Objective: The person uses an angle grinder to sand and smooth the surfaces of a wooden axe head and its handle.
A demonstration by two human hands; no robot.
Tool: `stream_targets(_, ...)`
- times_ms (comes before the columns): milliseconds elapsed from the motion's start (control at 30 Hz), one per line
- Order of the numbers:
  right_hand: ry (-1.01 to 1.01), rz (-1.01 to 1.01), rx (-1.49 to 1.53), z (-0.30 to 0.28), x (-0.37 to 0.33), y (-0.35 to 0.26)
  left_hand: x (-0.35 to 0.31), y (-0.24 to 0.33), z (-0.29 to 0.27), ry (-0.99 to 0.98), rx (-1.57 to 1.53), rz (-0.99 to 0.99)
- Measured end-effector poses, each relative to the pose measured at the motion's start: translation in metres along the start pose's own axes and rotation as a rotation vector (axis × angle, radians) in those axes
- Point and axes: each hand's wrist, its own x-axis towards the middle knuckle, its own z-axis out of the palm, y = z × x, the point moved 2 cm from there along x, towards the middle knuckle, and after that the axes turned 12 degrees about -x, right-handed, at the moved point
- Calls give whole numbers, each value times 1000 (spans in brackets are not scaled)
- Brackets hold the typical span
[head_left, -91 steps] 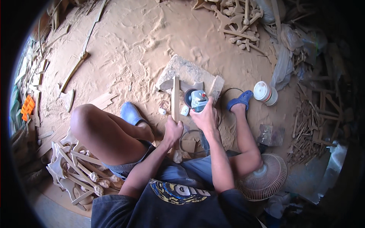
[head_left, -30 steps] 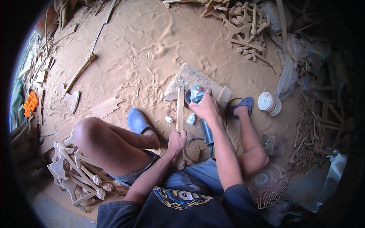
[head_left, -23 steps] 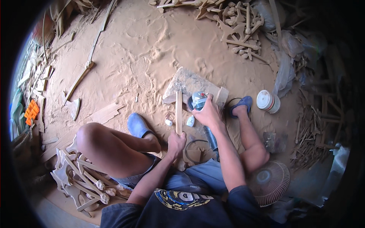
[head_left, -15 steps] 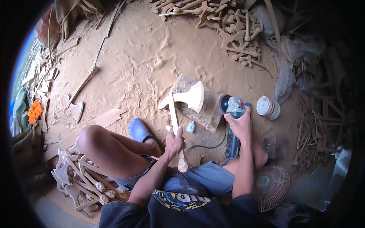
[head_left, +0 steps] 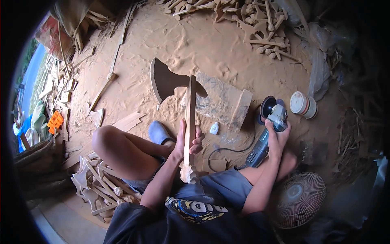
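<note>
My left hand (head_left: pixel 178 148) is wrapped round the handle of a wooden axe (head_left: pixel 165 79), held upright in front of me. Its broad blade points left, and the face turned up looks dark. The knobbed, carved butt hangs near my lap. My right hand (head_left: pixel 277 140) grips an angle grinder (head_left: pixel 259 149) by its body, close to the head. The grinder's round dark disc (head_left: pixel 267 106) faces up and away, beside my right knee. Behind the axe, a worn, dusty block (head_left: pixel 223 101) lies on the ground. Next to it stands a small white bottle (head_left: pixel 214 128).
Sandy dust covers the ground. Piles of carved wooden pieces lie at far right (head_left: pixel 268 40) and by my left thigh (head_left: pixel 99 183). Right of the grinder are stacked round tubs (head_left: pixel 304 105) and a caged fan (head_left: pixel 298 199). A dark cord (head_left: pixel 227 149) curves toward my lap.
The axe has been turned over: its blade now points left instead of right. My right hand has moved the grinder right, away from the block.
</note>
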Motion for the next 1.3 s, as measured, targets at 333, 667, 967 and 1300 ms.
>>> stream_targets(333, -30, 38, 110, -2, -9, 4, -11, -7, 19, 21, 115, -9)
stream_targets(667, 33, 11, 118, -7, -16, 1, -2, -7, 23, -77, -37, -388)
stream_targets(967, 34, 64, 147, -10, -19, 4, 23, 43, -22, 282, 891, -451)
stream_targets(1300, -172, 9, 232, 18, -36, -13, -76, 119, -105, -606, 2369, 26)
